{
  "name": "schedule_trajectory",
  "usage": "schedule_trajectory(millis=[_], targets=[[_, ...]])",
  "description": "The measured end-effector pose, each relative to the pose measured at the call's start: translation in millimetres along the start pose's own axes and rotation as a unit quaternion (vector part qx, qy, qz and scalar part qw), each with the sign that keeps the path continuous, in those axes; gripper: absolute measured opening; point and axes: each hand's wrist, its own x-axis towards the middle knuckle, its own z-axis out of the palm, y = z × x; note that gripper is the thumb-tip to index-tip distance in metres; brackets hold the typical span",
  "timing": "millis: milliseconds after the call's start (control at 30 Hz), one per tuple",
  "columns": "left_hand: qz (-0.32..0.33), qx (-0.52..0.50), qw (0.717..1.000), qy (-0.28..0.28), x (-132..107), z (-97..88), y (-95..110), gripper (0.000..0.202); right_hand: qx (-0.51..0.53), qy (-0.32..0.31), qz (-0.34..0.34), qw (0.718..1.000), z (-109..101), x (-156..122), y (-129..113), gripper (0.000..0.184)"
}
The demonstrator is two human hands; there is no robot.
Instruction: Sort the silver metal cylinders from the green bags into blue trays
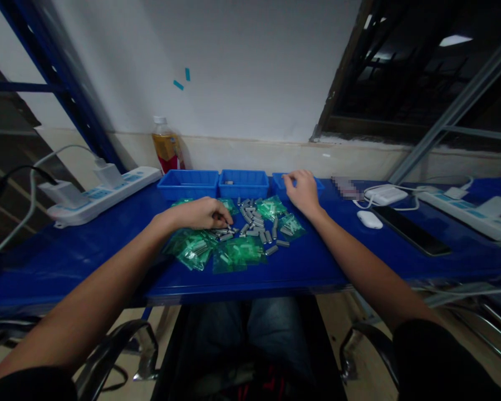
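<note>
Gray metal parts (254, 220): We see a loose heap of small cylinders at the middle of the blue desk (67, 256), some lying on the plastic bags around them.
Left hand (200, 213): At nine o'clock of the heap, knuckles up, fingers curled with the tips drawn together and touching the parts at the heap's edge; we cannot tell whether a part is pinched between them.
Right hand (303, 189): At one o'clock of the heap, palm down, fingers bent over the near rim of the right bin (319, 186); we cannot tell whether it holds anything.
Green bags (237, 250): Small clear green bags fan out from six to eight o'clock of the heap, with a few more at two o'clock; several hold gray parts.
Blue bins: Three stand in a row at twelve o'clock, the left bin (187, 184) and the middle bin (242, 182) touching; a few parts lie in the middle one.
Bottle (167, 147): Upright against the wall at eleven o'clock, behind the left bin.
Power strip (104, 195): At ten o'clock, white, with plugs seated in it.
Phone (413, 231): Dark and flat at three o'clock, well apart from the heap, with a small white oval device (369, 219) just beside it.
</note>
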Motion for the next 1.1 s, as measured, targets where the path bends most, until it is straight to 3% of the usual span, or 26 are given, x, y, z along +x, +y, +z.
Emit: schedule_trajectory(millis=[133,267,367,433,533,633,733,900,1100], targets=[[-0.018,0.008,1.000,0.015,2,3.3,0,0.025,-0.032,-0.044,0.049,0.997,6,-1,15,0.026],[-0.026,0.012,0.998,0.063,1,2.3,4,0.024,-0.048,-0.076,0.072,0.993,9,-3,12,0.027],[-0.020,0.001,0.995,0.102,1,0.6,11,0.025,-0.046,-0.065,0.072,0.994,7,-3,6,0.026],[-0.014,-0.008,0.992,0.129,1,0.2,16,0.025,-0.019,-0.049,0.042,0.998,1,-5,-4,0.025],[-0.008,-0.041,0.985,0.167,2,0.8,22,0.025,0.055,-0.045,-0.065,0.995,-9,-10,-33,0.021],[-0.011,-0.090,0.977,0.195,3,2.4,23,0.027,0.091,-0.084,-0.201,0.972,-18,-20,-68,0.020],[-0.019,-0.139,0.966,0.215,5,5.0,20,0.029,0.080,-0.111,-0.274,0.952,-21,-29,-90,0.019],[-0.014,-0.170,0.965,0.199,7,8.3,16,0.030,0.053,-0.113,-0.286,0.950,-16,-35,-96,0.019],[0.012,-0.091,0.969,0.228,5,8.1,23,0.034,0.067,-0.095,-0.235,0.965,-15,-35,-96,0.024]])
